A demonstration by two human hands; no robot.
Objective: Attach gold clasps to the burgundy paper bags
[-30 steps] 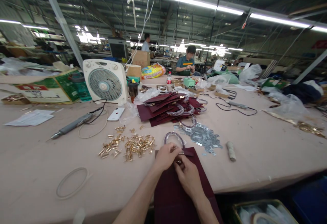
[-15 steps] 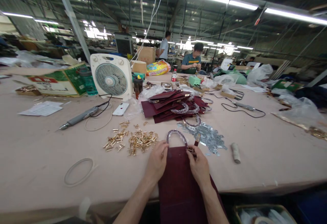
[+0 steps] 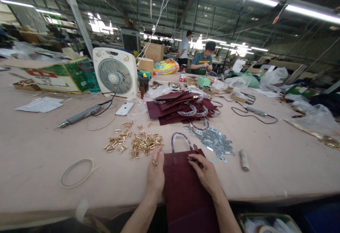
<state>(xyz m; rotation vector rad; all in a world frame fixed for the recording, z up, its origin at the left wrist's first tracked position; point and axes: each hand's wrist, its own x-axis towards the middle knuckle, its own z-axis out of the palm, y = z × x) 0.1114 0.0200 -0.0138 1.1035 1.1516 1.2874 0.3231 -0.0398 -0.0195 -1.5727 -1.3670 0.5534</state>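
Observation:
A burgundy bag panel [image 3: 186,187] hangs over the table's front edge, its plastic-wrapped handle [image 3: 181,134] arching up from the top. My right hand [image 3: 205,171] lies over the panel's upper right and pinches a small gold fitting [image 3: 189,159] near the handle's right base. My left hand [image 3: 156,176] is by the panel's left edge, fingers bent upward, with a small gold metal piece [image 3: 154,162] showing at them. Beyond it lie loose gold fittings [image 3: 145,142]. Flat grey metal plates [image 3: 217,142] are heaped to the handle's right.
Behind is a stack of burgundy panels [image 3: 170,107] with wrapped handles. An electric screwdriver [image 3: 79,116], a phone [image 3: 124,109] and a fan [image 3: 115,72] stand or lie left. A thread roll [image 3: 244,160] lies right; a white ring [image 3: 77,173] lies front left. A co-worker [image 3: 203,59] sits across.
My left hand has come away from the handle's left base, down and left. My right hand has shifted slightly left, onto the panel's face. The panel's top now lies flatter and wider.

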